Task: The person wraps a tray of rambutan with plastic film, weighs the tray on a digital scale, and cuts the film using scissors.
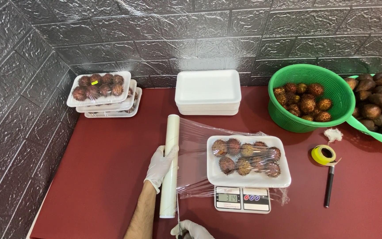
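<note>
Head view, looking down on a dark red table (102,177) against a grey embossed brick-pattern wall. Landmark: the small digital scale (242,199) near the front edge.

On the scale sits a white foam tray (248,178) of hairy reddish rambutans (246,158), already covered by a stretched sheet of cling film (195,155). The film runs left from the tray to its roll (170,166), a pale cylinder just left of the scale, long axis front to back.

Left hand (160,166), in a white glove, wraps closed around the middle of the roll and is the nearer hand to it. Right hand (192,230), also gloved, sits in front of the scale at the picture's bottom edge, curled around a thin blade-like tool (177,217) that points up toward the film between roll and tray; exact grip partly cut off.

Behind the scale: a stack of empty white foam trays (208,92). Far left of that, a stack of wrapped fruit trays (105,94). Right of the scale: a yellow tape ring (323,154), a dark pen-like stick (329,185), a green perforated colander (310,95) of rambutans, and scaly brown fruit (379,108) at the edge.
</note>
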